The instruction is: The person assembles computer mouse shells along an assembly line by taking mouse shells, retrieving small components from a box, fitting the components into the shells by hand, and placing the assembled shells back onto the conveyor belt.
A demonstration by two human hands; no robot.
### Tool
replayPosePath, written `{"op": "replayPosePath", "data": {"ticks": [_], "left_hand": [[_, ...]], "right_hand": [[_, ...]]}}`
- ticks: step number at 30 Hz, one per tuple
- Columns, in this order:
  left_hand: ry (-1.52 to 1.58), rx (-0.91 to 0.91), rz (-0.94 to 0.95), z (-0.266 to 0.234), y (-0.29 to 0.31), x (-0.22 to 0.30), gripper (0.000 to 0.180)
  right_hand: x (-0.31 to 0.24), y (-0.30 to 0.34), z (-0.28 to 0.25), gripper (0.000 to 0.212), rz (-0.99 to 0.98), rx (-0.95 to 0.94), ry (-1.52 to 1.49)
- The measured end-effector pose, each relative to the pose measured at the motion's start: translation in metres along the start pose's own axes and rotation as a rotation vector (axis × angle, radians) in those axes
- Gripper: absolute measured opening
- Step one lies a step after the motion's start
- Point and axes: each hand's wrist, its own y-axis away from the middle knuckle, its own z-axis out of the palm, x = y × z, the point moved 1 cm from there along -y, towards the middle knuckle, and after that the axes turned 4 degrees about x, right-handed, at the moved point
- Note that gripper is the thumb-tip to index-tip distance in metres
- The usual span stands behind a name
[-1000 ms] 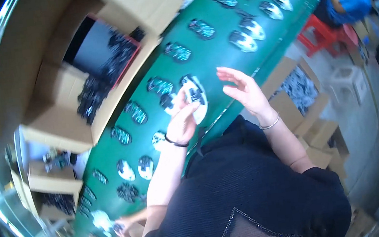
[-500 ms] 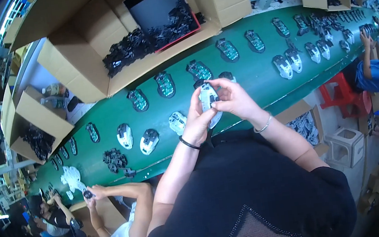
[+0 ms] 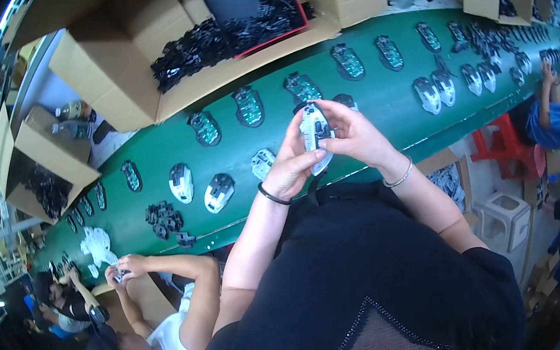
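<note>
Straight to the head view, and both hands are on one piece: a white-and-black mouse-shaped shell, lifted over the near part of the green surface, its length running from near to far. The left hand grips it from the left, the right hand clasps it from the right — and both thumbs lie on the shell's nearer half. A dark bracelet rings the left wrist, a silver bangle the right.

Just beyond the shell sits a green circuit board in a dark base, with more such boards spaced out to its left and right. Behind the right hand, a dark piece is partly hidden. Over on the left, a pale shell lies near the left hand, then two white-and-black ones, and past those a heap of black parts by the near edge. Away to the right, a pair of grey-white shells lies side by side.

Far side now: a big carton with black pieces and a red-edged tray. Near left, a co-worker in a white top works with both hands on something too small to make out. Right, beyond the near edge, stands a red stool.
</note>
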Motion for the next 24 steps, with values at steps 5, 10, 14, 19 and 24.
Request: {"op": "replayPosePath", "data": {"ticks": [5,10,14,19,24], "left_hand": [[0.001,-0.028,-0.014,-0.005,0.013,0.008,0.091],[0.05,-0.08,0.093,-0.015,0.016,0.001,0.092],[0.091,-0.048,0.077,-0.022,0.021,0.0,0.088],[0.24,0.077,0.068,-0.064,0.037,0.01,0.084],[0.412,0.139,0.31,-0.116,0.065,0.026,0.086]], "right_hand": [[-0.001,-0.003,0.012,0.067,0.013,-0.021,0.136],[-0.004,-0.005,0.022,0.068,0.007,-0.067,0.168],[0.006,-0.012,0.03,0.064,0.084,-0.044,0.106],[0.034,-0.056,0.055,0.06,0.181,-0.236,0.107],[0.046,-0.189,0.082,0.024,-0.064,-0.28,0.463]]}}
